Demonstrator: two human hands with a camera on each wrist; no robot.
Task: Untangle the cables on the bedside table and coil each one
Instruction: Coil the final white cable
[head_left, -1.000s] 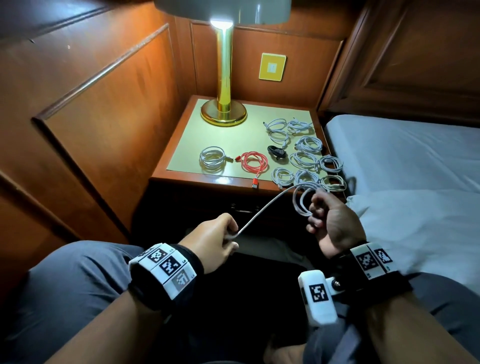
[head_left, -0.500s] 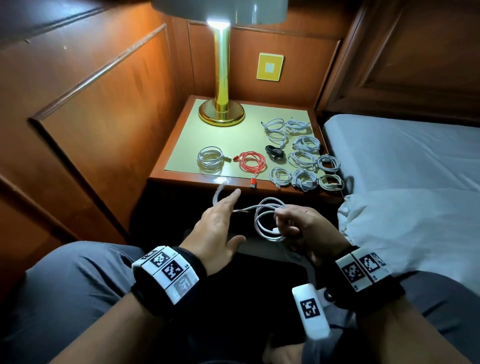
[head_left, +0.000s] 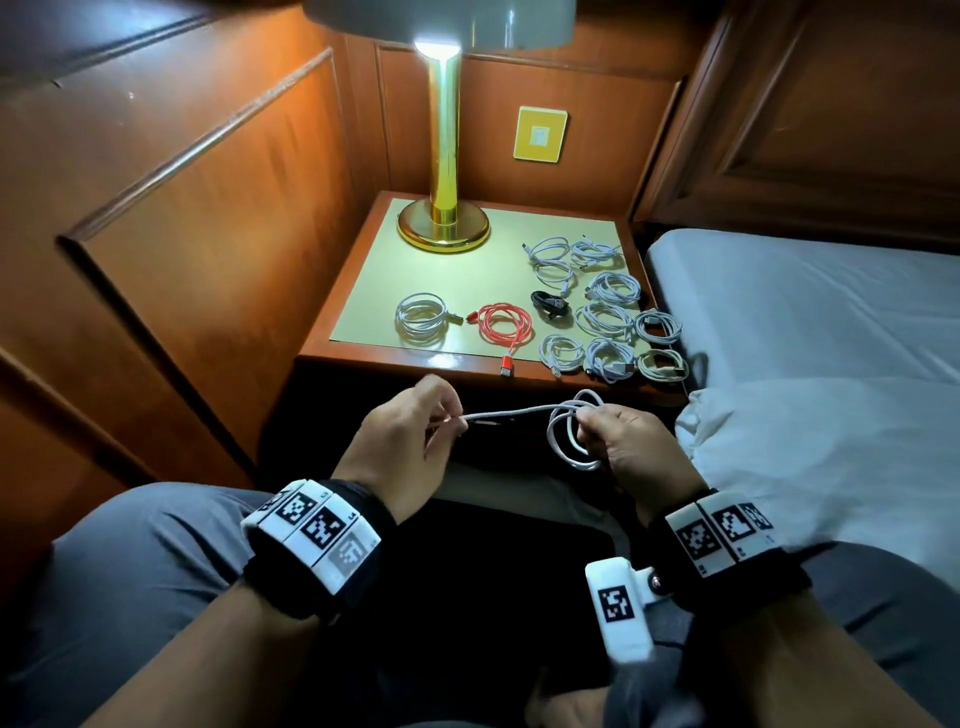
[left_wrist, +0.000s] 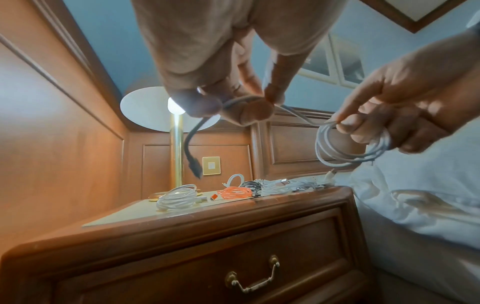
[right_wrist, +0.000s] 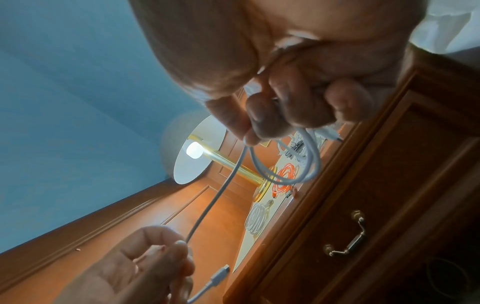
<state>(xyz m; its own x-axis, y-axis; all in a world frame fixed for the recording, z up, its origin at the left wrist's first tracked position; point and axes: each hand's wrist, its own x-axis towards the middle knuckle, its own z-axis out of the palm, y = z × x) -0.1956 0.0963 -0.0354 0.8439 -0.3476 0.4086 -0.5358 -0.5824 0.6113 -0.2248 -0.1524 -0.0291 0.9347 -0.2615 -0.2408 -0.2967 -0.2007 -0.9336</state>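
Here, a seated person holds one white cable in front of a wooden bench beside a bed. The right hand grips several loops of that cable, fingers curled round the bundle. A short straight stretch runs from the loops across to the left hand, which pinches it between thumb and fingertips. In the left wrist view, the cable's free end with its plug hangs down from the left hand's fingers.

On the bench, a brass lamp stands lit at the back. Near the front edge lie a coiled white cable on the left and a coiled red cable just beside it, its plug reaching the bench's wooden rim. To the right of these sits a small black cable, and beyond it a cluster of white coils lying close together toward the bed side. A yellow wall plate is fixed to the wood panelling behind the lamp. The bench front has a drawer with a brass handle.
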